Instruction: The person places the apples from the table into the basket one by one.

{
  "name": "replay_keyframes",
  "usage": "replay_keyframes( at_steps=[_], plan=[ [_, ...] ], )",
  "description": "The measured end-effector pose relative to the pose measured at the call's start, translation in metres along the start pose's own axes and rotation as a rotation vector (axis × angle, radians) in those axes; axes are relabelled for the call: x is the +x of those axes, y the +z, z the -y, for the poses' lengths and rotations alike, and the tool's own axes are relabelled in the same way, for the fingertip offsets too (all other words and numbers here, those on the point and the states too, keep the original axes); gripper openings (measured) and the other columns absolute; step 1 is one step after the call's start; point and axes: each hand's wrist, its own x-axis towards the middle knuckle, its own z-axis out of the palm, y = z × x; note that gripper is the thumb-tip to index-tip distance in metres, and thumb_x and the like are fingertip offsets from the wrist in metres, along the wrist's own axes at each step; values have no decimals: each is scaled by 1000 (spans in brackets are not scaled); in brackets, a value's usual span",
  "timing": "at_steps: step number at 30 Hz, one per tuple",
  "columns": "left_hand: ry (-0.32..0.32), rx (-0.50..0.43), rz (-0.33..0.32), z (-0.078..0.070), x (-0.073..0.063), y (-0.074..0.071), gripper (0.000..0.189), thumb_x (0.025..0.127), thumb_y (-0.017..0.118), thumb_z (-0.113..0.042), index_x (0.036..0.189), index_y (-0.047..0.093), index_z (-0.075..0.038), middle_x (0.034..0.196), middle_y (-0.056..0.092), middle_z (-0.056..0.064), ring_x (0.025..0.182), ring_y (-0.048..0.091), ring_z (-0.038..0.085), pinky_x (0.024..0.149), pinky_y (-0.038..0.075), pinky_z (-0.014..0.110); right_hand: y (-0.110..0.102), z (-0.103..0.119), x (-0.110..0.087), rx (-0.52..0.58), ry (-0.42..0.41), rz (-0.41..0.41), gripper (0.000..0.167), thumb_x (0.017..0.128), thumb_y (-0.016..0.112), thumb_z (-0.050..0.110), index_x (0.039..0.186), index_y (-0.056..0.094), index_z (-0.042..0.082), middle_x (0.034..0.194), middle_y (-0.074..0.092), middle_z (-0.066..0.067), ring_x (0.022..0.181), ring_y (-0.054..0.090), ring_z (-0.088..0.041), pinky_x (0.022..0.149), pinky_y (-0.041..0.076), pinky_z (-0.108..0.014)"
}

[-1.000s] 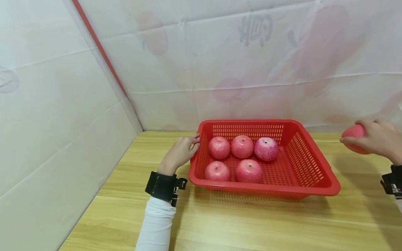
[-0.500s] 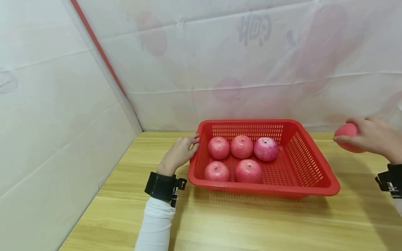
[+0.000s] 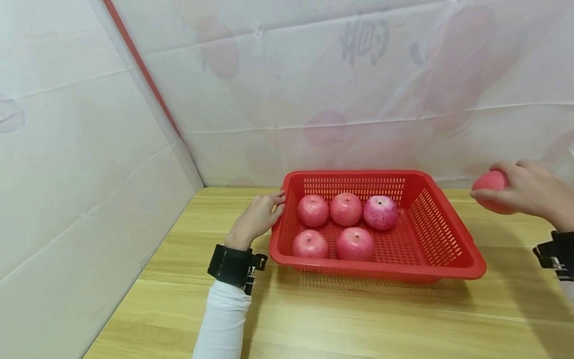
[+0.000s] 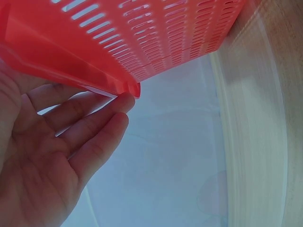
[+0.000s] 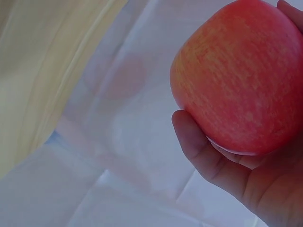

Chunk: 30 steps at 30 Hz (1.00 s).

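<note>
My right hand (image 3: pixel 535 192) grips a red apple (image 5: pixel 241 80) and holds it above the table, to the right of the red plastic basket (image 3: pixel 376 270). The thumb lies along one side of the apple; the right wrist view cuts off the other fingers. At the basket's left side, my left hand (image 3: pixel 254 220) touches the rim with fairly straight fingers (image 4: pixel 94 146), which lie under the rim's edge in the left wrist view. Several apples sit in the basket, among them a streaked purple-pink apple (image 3: pixel 380 213) at the back and a pink apple (image 3: pixel 355 244) at the front.
The basket stands on a wooden table (image 3: pixel 323 319), close to the white printed sheet (image 3: pixel 251 99) behind it. Another white sheet (image 3: pixel 80 189) closes off the left side. Inside the basket, bare floor shows to the right of the apples.
My right hand has moved left with the apple, nearer the basket, and slightly up. The left hand, the basket and the apples in it have stayed where they were.
</note>
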Motion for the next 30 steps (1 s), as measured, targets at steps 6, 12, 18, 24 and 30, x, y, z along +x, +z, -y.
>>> replay_keyframes(
  at_steps=[6, 12, 18, 24, 30],
  plan=[
    [16, 23, -12, -1, 1, 1, 33, 102, 59, -6, 133, 63, 6, 145, 53, 19, 42, 34, 10, 47, 36, 21, -3, 8, 1, -16, -1, 6, 59, 84, 74, 36, 110, 53, -12, 90, 50, -38, 82, 51, -49, 51, 48, -48],
    [18, 22, -15, -1, 1, 0, 33, 101, 59, -6, 132, 63, 7, 144, 54, 20, 43, 33, 10, 46, 35, 21, -8, 19, 2, 1, -19, 15, 58, 84, 74, 36, 113, 53, -10, 93, 50, -37, 83, 51, -49, 51, 48, -49],
    [21, 25, -12, -2, 1, -1, 33, 101, 60, -5, 132, 63, 7, 144, 53, 20, 42, 34, 10, 46, 34, 21, -13, 30, 1, 3, -13, 51, 60, 86, 72, 39, 115, 52, -9, 97, 50, -38, 86, 51, -49, 53, 49, -49],
    [19, 17, -9, -1, 2, 0, 33, 101, 59, -5, 131, 64, 7, 145, 53, 20, 42, 35, 10, 46, 35, 21, -15, 43, 2, 15, -22, 51, 58, 85, 74, 39, 114, 54, -6, 98, 50, -35, 88, 50, -48, 53, 48, -46],
    [20, 17, -17, 0, 1, 1, 31, 101, 59, -4, 130, 65, 7, 143, 54, 21, 43, 36, 10, 47, 36, 21, -17, 51, 4, 23, -21, 56, 59, 84, 75, 41, 115, 54, -5, 98, 51, -33, 86, 52, -47, 53, 49, -45]
  ],
)
